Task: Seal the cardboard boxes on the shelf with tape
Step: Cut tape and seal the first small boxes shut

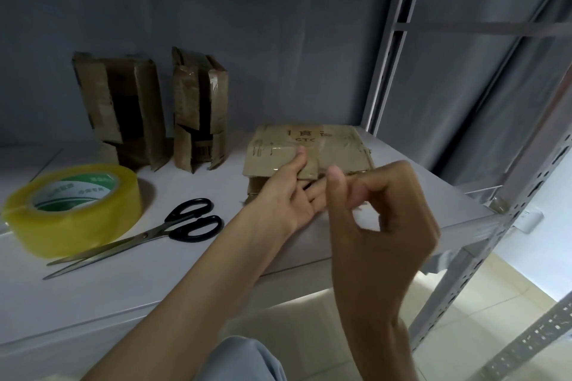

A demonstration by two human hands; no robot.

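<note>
The flat cardboard box [305,150] lies on the white shelf [154,294], toward its right end and not far from the front edge. The left hand [289,192] grips its near edge, thumb on top over a shiny strip of tape and fingers curled under the side. The right hand [380,204] hovers just in front of the box, thumb and curled fingers drawn together as if pinching something, though whether a tape end sits between them cannot be told. If it does, the clear film could fold onto itself or stick to the fingers before it is pressed down, leaving a wrinkled seal. The left hand's fingers sit where a strip would wrap over the edge, so tape could catch them. A firm press could also slide the light box toward the shelf's edge. The tape roll [74,210] and scissors [148,233] lie well to the left, a reach away, and two upright boxes [154,108] stand behind, their flaps looking loose.
</note>
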